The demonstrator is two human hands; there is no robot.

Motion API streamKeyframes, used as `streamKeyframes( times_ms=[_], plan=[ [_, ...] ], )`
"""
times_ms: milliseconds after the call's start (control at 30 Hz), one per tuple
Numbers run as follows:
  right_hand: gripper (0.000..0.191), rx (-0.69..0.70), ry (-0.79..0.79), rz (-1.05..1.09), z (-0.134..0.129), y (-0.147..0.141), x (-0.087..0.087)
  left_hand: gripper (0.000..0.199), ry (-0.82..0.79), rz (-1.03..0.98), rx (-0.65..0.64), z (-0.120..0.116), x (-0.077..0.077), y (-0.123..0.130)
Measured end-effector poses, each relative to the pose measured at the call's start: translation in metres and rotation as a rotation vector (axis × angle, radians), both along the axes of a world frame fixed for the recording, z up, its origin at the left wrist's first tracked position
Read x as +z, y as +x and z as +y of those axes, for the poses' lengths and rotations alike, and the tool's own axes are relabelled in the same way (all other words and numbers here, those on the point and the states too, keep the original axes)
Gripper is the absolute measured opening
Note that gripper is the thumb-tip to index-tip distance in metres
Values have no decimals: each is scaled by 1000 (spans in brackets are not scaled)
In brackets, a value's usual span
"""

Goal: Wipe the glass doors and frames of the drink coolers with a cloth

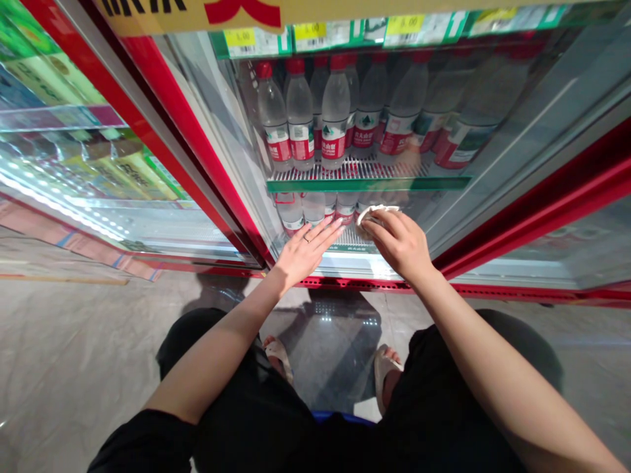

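A white cloth (367,213) is bunched in my right hand (401,243), whose fingers press it to the glass door (444,210) of a drinks fridge. To its left, my left hand (308,248) holds nothing. Its fingers stretch out flat toward the same glass, and a ring shows on one of them. Behind the pane stand water bottles (335,118) with red caps and red-and-white labels. More bottles on the lower shelf are partly covered by my hands.
Red frames (517,203) edge the fridge door on both sides. Another fridge with yellow-labelled drinks (133,164) stands at left. Price tags (310,33) line the shelf above. Below are the grey tiled floor (98,355) and my sandalled feet (279,358).
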State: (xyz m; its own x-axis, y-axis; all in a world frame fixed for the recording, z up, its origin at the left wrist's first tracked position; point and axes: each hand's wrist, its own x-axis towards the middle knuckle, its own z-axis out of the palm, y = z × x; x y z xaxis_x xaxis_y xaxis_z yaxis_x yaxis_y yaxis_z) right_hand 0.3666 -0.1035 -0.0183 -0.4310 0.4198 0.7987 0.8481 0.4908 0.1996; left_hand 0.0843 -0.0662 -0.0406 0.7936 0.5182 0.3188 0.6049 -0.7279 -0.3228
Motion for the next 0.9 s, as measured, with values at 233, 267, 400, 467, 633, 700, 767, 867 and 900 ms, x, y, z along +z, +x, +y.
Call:
streamKeyframes(
  times_ms=[233,267,400,467,633,700,767,867,900],
  plan=[
    [24,-46,-26,104,5,15,-5,92,29,-18,2,0,0,-2],
    [25,-59,-21,138,5,18,-5,91,32,-22,-2,0,0,-2],
    [27,-76,-39,178,3,17,-4,91,46,-29,-16,-1,1,-3],
    [27,-39,-56,108,1,11,-4,90,51,-25,-13,-1,1,-2],
    [26,17,-75,-67,-1,3,-7,90,64,-18,3,-2,0,-1],
    [28,1,-69,-25,1,7,-8,91,73,-25,-3,-1,0,-1],
    [30,-9,-49,63,3,11,-8,92,76,-30,-7,0,-1,-1],
    [31,-17,8,171,3,14,-7,92,71,-31,-11,1,-2,-2],
    [30,-21,15,177,3,13,-7,91,71,-31,-12,1,-2,-2]
  ],
)
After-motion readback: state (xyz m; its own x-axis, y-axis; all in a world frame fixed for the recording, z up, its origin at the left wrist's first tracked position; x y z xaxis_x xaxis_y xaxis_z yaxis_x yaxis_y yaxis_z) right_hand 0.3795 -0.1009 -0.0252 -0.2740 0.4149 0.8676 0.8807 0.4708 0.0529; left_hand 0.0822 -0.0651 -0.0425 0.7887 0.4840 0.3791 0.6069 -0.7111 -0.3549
